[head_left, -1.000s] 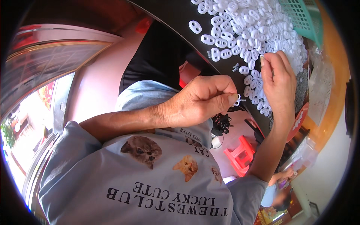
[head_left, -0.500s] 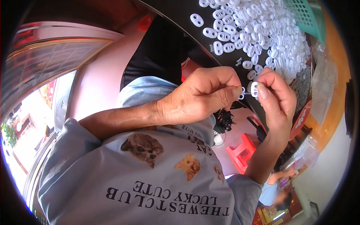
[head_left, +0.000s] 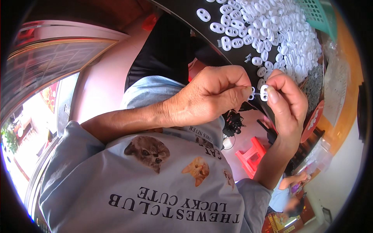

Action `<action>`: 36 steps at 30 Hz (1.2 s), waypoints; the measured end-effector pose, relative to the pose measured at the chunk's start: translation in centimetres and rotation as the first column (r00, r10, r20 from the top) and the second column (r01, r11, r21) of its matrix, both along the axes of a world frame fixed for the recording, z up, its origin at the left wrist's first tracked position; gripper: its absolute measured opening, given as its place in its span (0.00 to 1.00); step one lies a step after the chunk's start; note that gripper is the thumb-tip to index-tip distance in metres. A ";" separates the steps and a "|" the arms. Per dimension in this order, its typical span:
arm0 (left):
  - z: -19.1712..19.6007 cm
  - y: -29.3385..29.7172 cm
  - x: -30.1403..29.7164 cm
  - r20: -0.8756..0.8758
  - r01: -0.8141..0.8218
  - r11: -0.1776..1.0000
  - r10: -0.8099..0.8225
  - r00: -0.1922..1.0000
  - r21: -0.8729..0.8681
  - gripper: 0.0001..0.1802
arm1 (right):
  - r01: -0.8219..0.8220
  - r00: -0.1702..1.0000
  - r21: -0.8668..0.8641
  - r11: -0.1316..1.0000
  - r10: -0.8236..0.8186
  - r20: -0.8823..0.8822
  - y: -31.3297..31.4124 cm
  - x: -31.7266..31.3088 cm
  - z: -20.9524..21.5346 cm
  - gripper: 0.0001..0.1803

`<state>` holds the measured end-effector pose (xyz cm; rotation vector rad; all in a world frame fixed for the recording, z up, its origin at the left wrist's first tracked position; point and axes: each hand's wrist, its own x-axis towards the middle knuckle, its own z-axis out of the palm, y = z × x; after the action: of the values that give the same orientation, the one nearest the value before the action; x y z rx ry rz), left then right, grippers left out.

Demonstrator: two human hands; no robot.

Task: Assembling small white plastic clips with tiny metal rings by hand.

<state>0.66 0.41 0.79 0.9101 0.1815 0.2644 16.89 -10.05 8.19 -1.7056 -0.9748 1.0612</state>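
Observation:
My left hand (head_left: 213,97) is closed, thumb and forefinger pinching a small white plastic cord lock plunger (head_left: 252,93) with a thin metal spring (head_left: 257,93) sticking out of it to the right. Facing it, my right hand (head_left: 287,101) pinches an oval white cord lock shell (head_left: 264,93) with two holes. The spring bridges the short gap between the two parts; whether its tip is inside the shell, I cannot tell. Both hands are held up in front of the near edge of a dark table. My fingers partly hide both parts.
On the dark table (head_left: 186,11) lies a large heap of white two-hole shells (head_left: 287,39). A few loose springs (head_left: 248,58) lie near its edge, and a green mesh basket (head_left: 320,17) stands behind. A red stool (head_left: 251,155) and another person (head_left: 285,194) are farther off at lower right.
The plunger and shell have tilted slightly and remain lined up, the spring still between them. Both hands keep their pinch; the view has shifted a little.

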 end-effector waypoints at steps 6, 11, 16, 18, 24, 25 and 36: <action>0.0 0.0 -0.1 -0.013 -0.010 1.000 0.011 1.000 0.011 0.08 | -0.012 0.998 0.025 1.000 0.010 0.065 0.0 -0.2 -0.1 0.06; 0.0 0.1 -0.2 -0.018 -0.008 1.000 0.008 1.000 0.011 0.08 | -0.009 0.996 0.034 0.999 0.006 0.085 0.1 -0.3 -0.1 0.05; -0.1 0.2 -0.2 -0.029 -0.004 1.000 0.005 1.000 0.018 0.09 | 0.005 0.991 0.034 0.999 -0.009 0.136 0.3 -0.5 -0.4 0.05; -0.2 0.2 -0.2 -0.028 -0.014 1.000 0.014 0.999 0.016 0.09 | -0.020 0.986 0.047 0.999 0.012 0.168 0.2 -0.4 -0.5 0.05; -0.3 0.2 -0.2 -0.027 -0.016 1.000 0.017 0.999 0.017 0.09 | -0.007 0.987 0.039 0.999 0.000 0.163 0.3 -0.4 -0.6 0.05; -0.3 0.2 -0.2 -0.028 -0.016 1.000 0.016 0.999 0.016 0.09 | -0.006 0.987 0.039 0.999 0.000 0.163 0.2 -0.4 -0.6 0.05; -0.3 0.2 -0.2 -0.054 -0.012 0.999 0.014 0.998 0.039 0.09 | 0.004 1.000 0.015 1.000 -0.005 0.024 -0.1 -0.4 -0.9 0.05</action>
<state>0.50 0.56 0.51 0.9556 0.2334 0.2564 16.51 -10.17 7.26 -1.7116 -0.9910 1.0305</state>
